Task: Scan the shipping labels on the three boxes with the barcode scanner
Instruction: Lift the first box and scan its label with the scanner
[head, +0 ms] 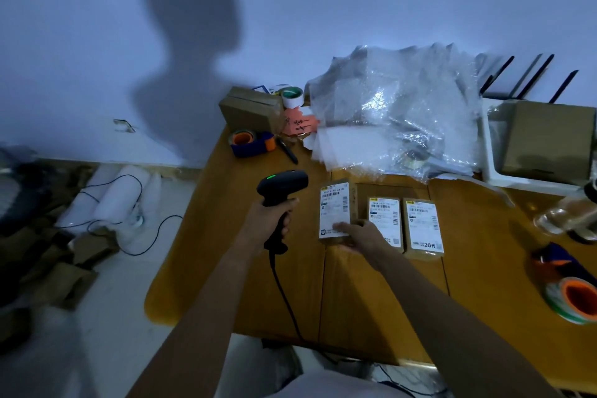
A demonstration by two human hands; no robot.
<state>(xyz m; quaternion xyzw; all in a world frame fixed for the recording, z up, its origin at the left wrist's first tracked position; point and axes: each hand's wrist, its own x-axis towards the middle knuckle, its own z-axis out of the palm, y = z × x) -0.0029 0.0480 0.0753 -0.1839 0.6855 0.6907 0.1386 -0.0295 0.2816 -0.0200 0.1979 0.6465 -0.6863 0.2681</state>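
Observation:
Three small cardboard boxes with white shipping labels lie in a row on the wooden table [226, 236]. The left box [336, 203] is tilted up at its near end, with my right hand [361, 237] gripping that near edge. The middle box [386, 220] and the right box [423, 226] lie flat beside it. My left hand [268, 223] is wrapped around the handle of the black barcode scanner [282, 186]. A green light glows on the scanner's head, which sits left of the left box. Its cable hangs toward the table's near edge.
A tape dispenser [252, 142], a pen [287, 150], a taped box [250, 110] and a tape roll [292, 97] stand at the back. A heap of bubble wrap [397, 113] fills the back right. Another tape roll [573, 299] lies near right. Cardboard scraps litter the floor [74, 252].

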